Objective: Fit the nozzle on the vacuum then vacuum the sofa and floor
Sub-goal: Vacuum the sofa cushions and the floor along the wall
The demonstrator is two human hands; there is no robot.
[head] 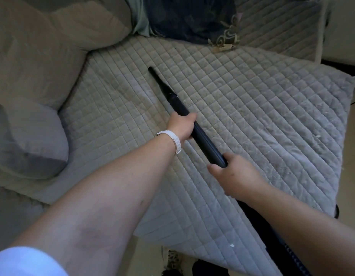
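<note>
Gripping the smooth black vacuum tube [204, 140] with both hands, we have it slanting across the sofa seat, which is spread with a grey quilted cover [262, 100] stitched in small squares. The tube is a straight, glossy round pipe. At its far end a collar joins it to the nozzle [159, 79], a slim matt black taper whose tip lies on or just above the quilting near the middle of the seat; we cannot tell which. Our left hand [182, 127] is wrapped round the tube about midway, its fingers [189, 117] curled over the top, and a white strap [177, 141] circles the wrist. Our right hand [237, 177] holds the near end, thumb along the side and the other fingers curled beneath, out of sight. The nozzle lies well ahead of both hands. A dark ribbed hose [294, 257] runs down beside the right forearm. Left of the seat rise soft, plain beige cushions [37, 56]. At the back a dark patterned pillow [190, 18] leans beyond the nozzle's tip. Pale floor [354, 140] shows at the right, and a small white scrap [231, 245] sits on the cover's hanging edge
</note>
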